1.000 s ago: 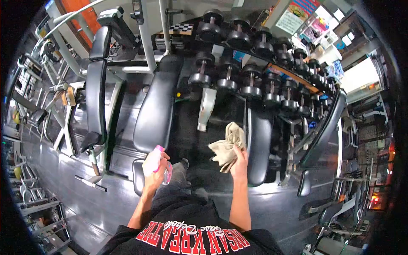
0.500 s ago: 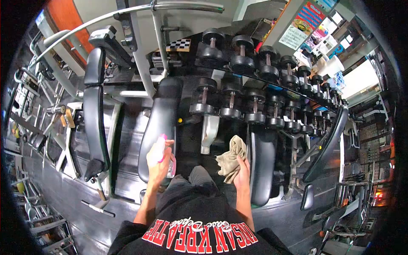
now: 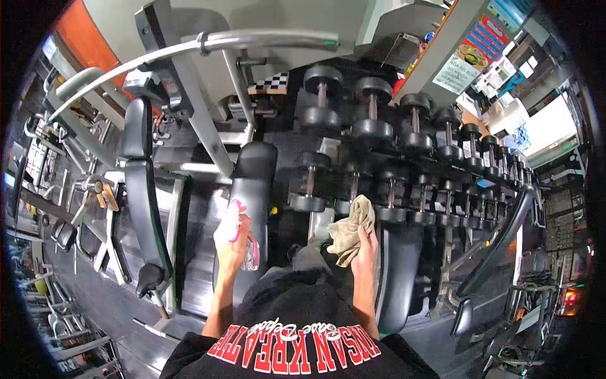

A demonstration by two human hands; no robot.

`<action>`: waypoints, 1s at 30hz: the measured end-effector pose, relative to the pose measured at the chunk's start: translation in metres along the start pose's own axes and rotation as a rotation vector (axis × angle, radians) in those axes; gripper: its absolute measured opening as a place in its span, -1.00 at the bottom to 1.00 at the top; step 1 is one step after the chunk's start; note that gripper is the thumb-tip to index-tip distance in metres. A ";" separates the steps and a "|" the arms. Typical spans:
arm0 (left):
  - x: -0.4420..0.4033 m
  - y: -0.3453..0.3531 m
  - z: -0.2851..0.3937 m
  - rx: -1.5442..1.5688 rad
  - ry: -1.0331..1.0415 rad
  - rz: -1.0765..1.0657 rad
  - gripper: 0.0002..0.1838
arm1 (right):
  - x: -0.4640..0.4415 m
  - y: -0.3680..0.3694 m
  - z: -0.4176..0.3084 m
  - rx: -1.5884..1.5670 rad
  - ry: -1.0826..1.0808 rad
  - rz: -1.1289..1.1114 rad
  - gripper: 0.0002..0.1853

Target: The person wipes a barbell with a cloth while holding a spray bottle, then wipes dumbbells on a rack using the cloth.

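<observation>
My left hand (image 3: 231, 245) is wrapped round a spray bottle (image 3: 251, 254) with a pink and white trigger head and a clear pinkish body. Behind it lies the black padded bench (image 3: 255, 174). In my right hand (image 3: 366, 249) is a crumpled beige cloth (image 3: 346, 232), gripped along its right side with its folds hanging to the left. A second black bench pad (image 3: 401, 271) is just right of that hand. Both hands are in front of my body, apart from each other, and neither is seen touching the benches.
A two-tier rack of black dumbbells (image 3: 372, 126) runs across ahead and to the right. At left stand a barbell-style silver bar (image 3: 271, 39) and an upright black bench (image 3: 146, 208). An inclined black pad (image 3: 499, 243) stands at right, over dark flooring.
The dumbbell rack and benches sit lower in view and look closer, as I have moved forward. Both hands keep hold of the spray bottle and the cloth; the cloth is slightly further right.
</observation>
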State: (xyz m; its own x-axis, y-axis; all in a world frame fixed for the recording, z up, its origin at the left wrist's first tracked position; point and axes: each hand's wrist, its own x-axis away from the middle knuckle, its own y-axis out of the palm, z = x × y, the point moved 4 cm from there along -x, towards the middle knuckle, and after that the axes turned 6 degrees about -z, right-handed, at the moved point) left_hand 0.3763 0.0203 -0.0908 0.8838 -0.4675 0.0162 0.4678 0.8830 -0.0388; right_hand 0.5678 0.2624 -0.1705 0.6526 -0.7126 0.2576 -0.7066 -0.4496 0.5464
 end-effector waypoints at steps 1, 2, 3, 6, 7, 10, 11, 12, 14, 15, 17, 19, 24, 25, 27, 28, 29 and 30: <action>-0.014 0.005 0.006 0.022 0.022 0.047 -0.63 | -0.015 0.001 -0.005 0.071 -0.077 0.018 -0.56; -0.024 0.009 0.010 0.044 0.043 0.092 -0.67 | -0.027 0.002 -0.009 0.139 -0.154 0.038 -0.57; -0.035 0.013 0.014 0.071 0.049 0.083 -0.67 | -0.041 0.006 -0.015 0.142 -0.175 0.017 -0.59; -0.068 0.018 0.010 -0.030 0.103 0.088 -0.68 | -0.077 0.016 -0.032 0.156 -0.197 -0.018 -0.62; -0.077 0.018 0.005 -0.018 0.074 0.094 -0.66 | -0.085 0.020 -0.038 0.155 -0.201 -0.015 -0.62; -0.101 0.026 -0.003 -0.036 0.142 0.126 -0.48 | -0.109 0.032 -0.052 0.161 -0.217 -0.029 -0.63; -0.110 0.031 -0.006 0.017 0.129 0.114 -0.48 | -0.116 0.033 -0.053 0.177 -0.215 -0.040 -0.63; -0.117 0.037 -0.003 0.025 0.129 0.111 -0.48 | -0.121 0.034 -0.054 0.196 -0.213 -0.051 -0.63; -0.132 0.051 0.004 0.104 0.016 0.063 -0.58 | -0.132 0.035 -0.055 0.164 -0.200 -0.010 -0.62; -0.144 0.056 0.001 0.093 0.014 0.070 -0.55 | -0.137 0.037 -0.056 0.162 -0.200 -0.012 -0.62; -0.163 0.067 0.002 0.089 0.033 0.040 -0.56 | -0.149 0.040 -0.056 0.160 -0.185 -0.016 -0.63; -0.182 0.073 0.003 0.131 0.023 -0.047 -0.59 | -0.158 0.042 -0.055 0.170 -0.160 -0.036 -0.63; -0.241 0.089 0.004 0.156 -0.020 -0.132 -0.68 | -0.199 0.061 -0.068 0.191 -0.225 -0.043 -0.68; -0.253 0.093 0.005 0.133 -0.009 -0.160 -0.68 | -0.205 0.065 -0.072 0.218 -0.227 -0.048 -0.68; -0.273 0.101 0.012 0.146 0.001 -0.181 -0.66 | -0.213 0.071 -0.080 0.222 -0.232 -0.024 -0.68; -0.283 0.105 0.016 0.148 0.002 -0.187 -0.66 | -0.218 0.073 -0.084 0.225 -0.236 -0.007 -0.68; -0.292 0.108 0.018 0.147 -0.014 -0.189 -0.67 | -0.224 0.070 -0.084 0.196 -0.243 0.014 -0.67; -0.302 0.112 0.019 0.147 -0.030 -0.189 -0.67 | -0.228 0.071 -0.085 0.198 -0.247 0.018 -0.67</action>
State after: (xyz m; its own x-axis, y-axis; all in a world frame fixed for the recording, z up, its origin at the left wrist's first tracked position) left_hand 0.1620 0.2607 -0.0813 0.7790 -0.6258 0.0392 0.6188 0.7773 0.1137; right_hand 0.3924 0.4391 -0.1224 0.5706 -0.8197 0.0511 -0.7728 -0.5148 0.3711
